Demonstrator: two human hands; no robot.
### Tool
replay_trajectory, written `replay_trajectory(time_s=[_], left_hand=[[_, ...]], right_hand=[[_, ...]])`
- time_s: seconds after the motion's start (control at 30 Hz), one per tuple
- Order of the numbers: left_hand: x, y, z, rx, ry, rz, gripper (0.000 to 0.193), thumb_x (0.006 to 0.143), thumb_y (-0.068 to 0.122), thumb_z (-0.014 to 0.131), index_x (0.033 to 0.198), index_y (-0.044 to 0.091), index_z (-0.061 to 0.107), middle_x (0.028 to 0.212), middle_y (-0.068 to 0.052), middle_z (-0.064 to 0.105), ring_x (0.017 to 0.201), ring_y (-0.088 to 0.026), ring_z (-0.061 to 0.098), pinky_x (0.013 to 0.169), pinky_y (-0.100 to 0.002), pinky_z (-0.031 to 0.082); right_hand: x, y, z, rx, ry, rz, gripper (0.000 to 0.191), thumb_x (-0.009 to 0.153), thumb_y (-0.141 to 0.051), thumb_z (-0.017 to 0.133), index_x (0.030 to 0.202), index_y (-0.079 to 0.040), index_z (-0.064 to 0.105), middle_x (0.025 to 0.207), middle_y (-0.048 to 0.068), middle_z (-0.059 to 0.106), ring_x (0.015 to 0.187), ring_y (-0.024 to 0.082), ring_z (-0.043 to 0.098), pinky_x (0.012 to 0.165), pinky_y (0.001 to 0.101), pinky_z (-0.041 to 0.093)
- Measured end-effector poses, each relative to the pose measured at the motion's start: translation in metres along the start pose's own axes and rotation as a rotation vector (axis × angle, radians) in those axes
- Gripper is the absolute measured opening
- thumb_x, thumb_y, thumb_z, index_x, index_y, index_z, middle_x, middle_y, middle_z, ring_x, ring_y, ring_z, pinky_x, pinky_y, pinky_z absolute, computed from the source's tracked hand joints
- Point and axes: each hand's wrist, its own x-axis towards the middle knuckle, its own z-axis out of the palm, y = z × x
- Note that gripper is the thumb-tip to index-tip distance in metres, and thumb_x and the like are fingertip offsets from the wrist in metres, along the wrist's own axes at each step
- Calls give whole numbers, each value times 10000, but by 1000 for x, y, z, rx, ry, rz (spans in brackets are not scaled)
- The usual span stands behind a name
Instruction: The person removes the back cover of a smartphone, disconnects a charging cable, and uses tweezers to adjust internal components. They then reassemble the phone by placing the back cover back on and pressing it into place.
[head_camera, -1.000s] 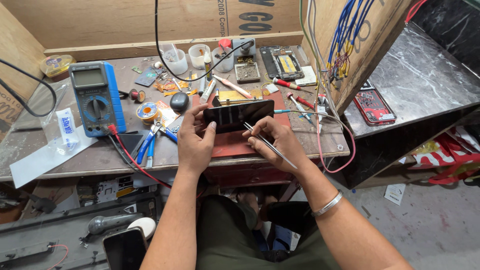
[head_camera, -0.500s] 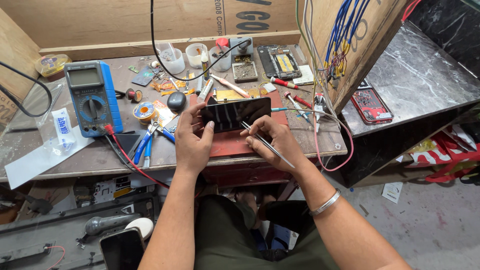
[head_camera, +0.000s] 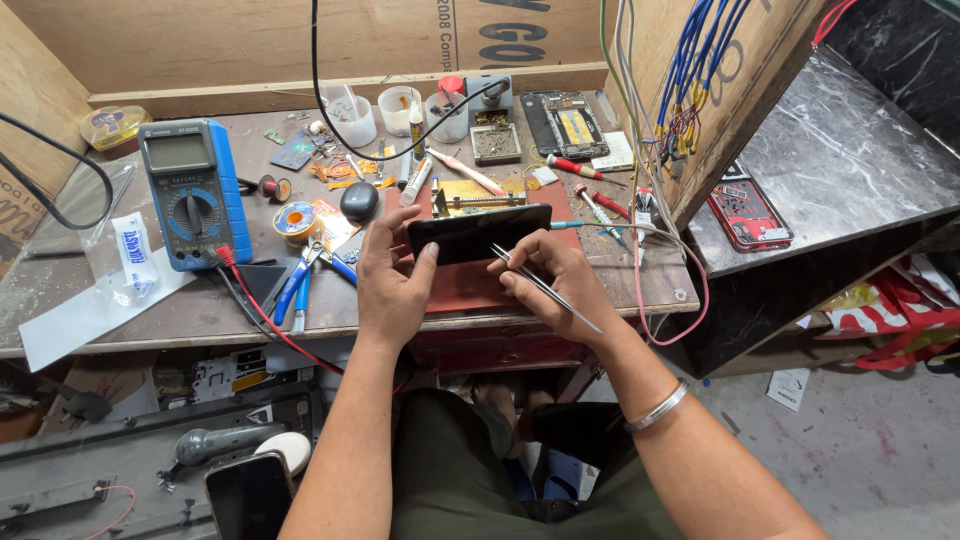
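Gripping a dark smartphone (head_camera: 478, 233) by its left end, the left hand (head_camera: 393, 283) wraps thumb and fingers around the edge so that the phone is lifted off the bench and tilted with its black face toward the camera. It hangs just above a red work mat (head_camera: 470, 283) at the front of the wooden workbench (head_camera: 160, 310), probably so that its lower edge is open to a tool. The right hand (head_camera: 556, 282) props that lower edge with its fingertips while pinching slim metal tweezers (head_camera: 545, 288) between thumb and forefinger, closed on them like a pen; the tips point up-left at the phone's edge and appear to touch it (whether they hold any small part I cannot tell).

Things lie fanned within arm's reach, which suits seated work. A blue multimeter (head_camera: 193, 190) lies to the left, its red lead (head_camera: 262, 310) trailing off the front edge. Blue-handled pliers (head_camera: 303, 283) and a solder spool (head_camera: 295, 220) sit just beside the left hand. Behind the phone a brass-coloured fixture (head_camera: 478, 196) lies on the mat, with small plastic cups (head_camera: 398, 108) and an opened phone body (head_camera: 567, 123) further back against the wall. Another red-edged phone (head_camera: 748, 213) rests well apart on the dark stone shelf (head_camera: 850, 160) at right.
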Motion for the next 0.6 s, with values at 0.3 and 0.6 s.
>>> replay_trajectory(time_s=[0.3,0.6], left_hand=[[-2,4,0,29,-38,77,204,914,46,709,1116,58,683,1109,-38,583,907,-124,695,740,-244,586],[-3,10,0,60,-35,85,209,913,51,702,1120,51,674,1102,-45,606,896,-127,693,731,-253,584]], right_hand=[[-5,7,-5,75,-42,0,169,958,-108,690,1043,-43,560,1036,89,759,856,77,670,773,251,570],[-6,8,-5,89,-41,-3,167,960,-117,687,1045,-47,562,1041,89,764,864,76,666,776,249,568]])
